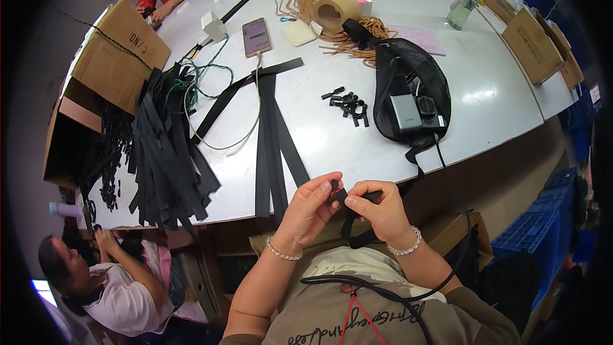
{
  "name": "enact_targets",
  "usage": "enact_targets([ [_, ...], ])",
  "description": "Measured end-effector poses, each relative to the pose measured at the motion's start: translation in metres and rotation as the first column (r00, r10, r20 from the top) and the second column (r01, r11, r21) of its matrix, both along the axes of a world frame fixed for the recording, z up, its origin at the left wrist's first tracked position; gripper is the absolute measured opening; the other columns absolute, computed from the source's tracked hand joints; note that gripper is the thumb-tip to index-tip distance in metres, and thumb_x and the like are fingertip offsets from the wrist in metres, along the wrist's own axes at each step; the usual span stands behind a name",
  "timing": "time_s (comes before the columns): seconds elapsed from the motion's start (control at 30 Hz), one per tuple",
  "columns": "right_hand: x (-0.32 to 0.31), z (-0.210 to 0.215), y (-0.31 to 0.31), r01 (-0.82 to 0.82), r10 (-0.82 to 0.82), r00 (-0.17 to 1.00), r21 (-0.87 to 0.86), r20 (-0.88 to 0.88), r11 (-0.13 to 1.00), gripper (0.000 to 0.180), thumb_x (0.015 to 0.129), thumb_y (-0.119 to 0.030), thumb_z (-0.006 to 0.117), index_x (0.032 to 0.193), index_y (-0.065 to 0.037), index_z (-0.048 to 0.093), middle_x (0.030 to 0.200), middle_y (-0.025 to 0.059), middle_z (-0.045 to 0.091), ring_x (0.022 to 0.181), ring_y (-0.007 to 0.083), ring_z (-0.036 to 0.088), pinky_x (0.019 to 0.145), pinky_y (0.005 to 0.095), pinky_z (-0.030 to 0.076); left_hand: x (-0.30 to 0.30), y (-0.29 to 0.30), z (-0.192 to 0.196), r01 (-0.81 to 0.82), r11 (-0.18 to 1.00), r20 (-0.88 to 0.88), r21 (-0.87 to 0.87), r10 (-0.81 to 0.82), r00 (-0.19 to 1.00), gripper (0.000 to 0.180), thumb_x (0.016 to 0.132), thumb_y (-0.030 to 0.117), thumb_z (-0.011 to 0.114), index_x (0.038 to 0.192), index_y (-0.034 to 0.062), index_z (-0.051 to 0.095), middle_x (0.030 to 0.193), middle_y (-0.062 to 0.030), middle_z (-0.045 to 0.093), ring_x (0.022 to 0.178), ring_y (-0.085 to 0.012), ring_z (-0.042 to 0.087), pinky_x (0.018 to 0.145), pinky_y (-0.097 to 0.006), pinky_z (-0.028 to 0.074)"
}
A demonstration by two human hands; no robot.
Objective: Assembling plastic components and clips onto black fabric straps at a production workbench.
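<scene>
Just off the table's near edge, my left hand (pixel 305 212) is closed, pinching a small black plastic buckle (pixel 334 184) between thumb and fingers. Close beside it, my right hand (pixel 387 216) is closed around a flat black webbing strap (pixel 348 229), which loops down below the fingers. Whether the strap passes through the buckle, I cannot tell. Several similar black buckles (pixel 348 106) lie in a loose heap on the white table beyond my hands. Long black straps (pixel 273 153) stretch across the tabletop to the left of that heap.
A thick pile of black straps (pixel 167 153) hangs over the near edge, beside a cardboard box (pixel 121 51). A black mesh bag (pixel 408 64) holds a grey device, its cable running toward me. Farther off are a phone (pixel 257 37), tape roll (pixel 336 13) and bottle (pixel 462 7). Two people work nearby.
</scene>
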State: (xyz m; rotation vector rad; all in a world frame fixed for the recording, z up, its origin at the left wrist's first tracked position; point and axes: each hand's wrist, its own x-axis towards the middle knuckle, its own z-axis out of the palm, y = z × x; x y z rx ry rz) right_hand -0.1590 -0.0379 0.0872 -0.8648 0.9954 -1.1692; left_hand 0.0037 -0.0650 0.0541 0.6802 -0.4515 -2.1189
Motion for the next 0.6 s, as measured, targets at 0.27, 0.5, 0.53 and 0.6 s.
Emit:
enact_targets([
  [0.27,0.002,-0.003,0.007,-0.076,0.076,0.997,0.042,0.014,0.996,0.006,0.078,-0.002,0.064,0.072,0.000,0.061,0.064,-0.0036,0.054,0.057,0.0021,0.043,0.052,0.0177,0.033,0.003,0.014,-0.004,0.028,1.000,-0.060,0.000,-0.028,0.998,0.027,0.093,0.020,0.055,0.115,0.0037,0.057,0.101,-0.0036,0.063,0.090,-0.0089,0.059,0.074,-0.022,0.050],
  [0.5,0.005,-0.001,0.007,-0.090,0.089,0.996,0.081,0.019,0.993,0.009,0.077,-0.006,0.064,0.070,-0.002,0.062,0.059,-0.0047,0.053,0.052,0.0009,0.040,0.047,0.0174,0.028,0.000,0.021,-0.003,-0.022,0.999,0.013,-0.039,0.022,1.000,0.026,0.093,0.019,0.054,0.113,0.0033,0.058,0.100,-0.0043,0.064,0.086,-0.0097,0.059,0.073,-0.023,0.049],
  [0.53,0.005,-0.002,0.007,-0.092,0.090,0.996,0.084,0.020,0.992,0.009,0.077,-0.006,0.064,0.070,-0.002,0.062,0.059,-0.0047,0.053,0.052,0.0009,0.040,0.047,0.0174,0.028,0.000,0.021,-0.004,-0.026,0.998,0.041,-0.055,0.028,0.999,0.025,0.093,0.019,0.054,0.113,0.0033,0.059,0.099,-0.0047,0.065,0.086,-0.0098,0.059,0.073,-0.023,0.048],
  [0.6,0.004,-0.006,0.007,-0.081,0.075,0.995,0.107,0.059,0.991,0.009,0.077,-0.007,0.064,0.069,-0.003,0.061,0.057,-0.0050,0.052,0.049,0.0008,0.039,0.044,0.0174,0.026,-0.001,0.022,-0.004,-0.026,0.997,0.069,-0.070,0.031,0.997,0.025,0.093,0.018,0.054,0.112,0.0032,0.059,0.099,-0.0052,0.065,0.087,-0.0098,0.059,0.073,-0.023,0.048],
])
